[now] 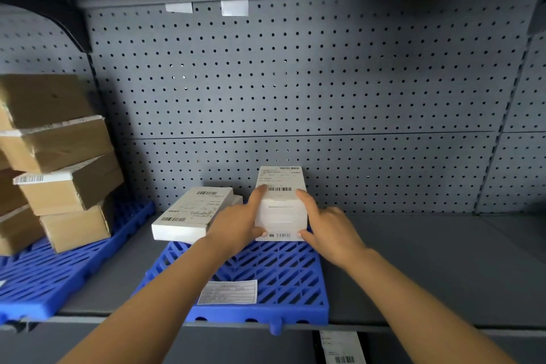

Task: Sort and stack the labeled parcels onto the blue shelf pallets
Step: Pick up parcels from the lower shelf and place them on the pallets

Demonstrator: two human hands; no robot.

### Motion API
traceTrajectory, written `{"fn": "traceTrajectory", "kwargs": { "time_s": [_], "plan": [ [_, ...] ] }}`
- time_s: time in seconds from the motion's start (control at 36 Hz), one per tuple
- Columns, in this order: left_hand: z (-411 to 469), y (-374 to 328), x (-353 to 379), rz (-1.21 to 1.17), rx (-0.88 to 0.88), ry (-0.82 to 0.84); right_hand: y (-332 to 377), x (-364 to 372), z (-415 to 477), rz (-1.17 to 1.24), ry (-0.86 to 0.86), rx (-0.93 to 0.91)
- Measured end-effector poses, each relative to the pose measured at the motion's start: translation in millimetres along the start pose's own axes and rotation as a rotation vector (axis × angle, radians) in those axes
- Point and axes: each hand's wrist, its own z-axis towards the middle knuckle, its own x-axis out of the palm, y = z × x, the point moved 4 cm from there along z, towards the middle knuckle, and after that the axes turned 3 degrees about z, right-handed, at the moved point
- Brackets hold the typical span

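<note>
Head view: left hand (236,226) and right hand (332,230), each grip clamped on the white parcel (280,213); its barcoded label (280,182) unreadable.

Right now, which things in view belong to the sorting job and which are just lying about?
Job: held white parcel, left hand, right hand, flat white parcel, brown parcels, middle pallet, left pallet.
Just there: pegboard, white tags, shelf-edge label.

One camera only, worn on the head. Looking forward and a bit down into a grey shelf (428,260). Up close: peg wall (354,83) filling the top, blue pallet (289,275) low in the middle.
</note>
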Motion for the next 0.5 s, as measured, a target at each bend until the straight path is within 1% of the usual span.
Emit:
{"fn": "traceTrajectory", "kwargs": {
  "time_s": [0.08,0.19,0.31,0.39,0.5],
  "plan": [
    [-3,-4,-2,0.085,-0.008,-0.037,-1,0,1,-0.015,-0.008,0.013],
    [-12,-9,-11,0.211,-0.013,-0.179,-1,-9,-4,-0.023,-0.065,-0.009],
    [-32,-7,-27,0.126,0.022,-0.286,7,-27,-12,0.035,-0.114,-0.117],
    [-51,-2,-40,0.067,0.065,-0.327,16,-35,-17,0.053,-0.103,-0.169],
    [-78,10,-50,0.080,0.140,-0.363,28,-34,-21,0.077,-0.098,-0.202]
  ]
}}
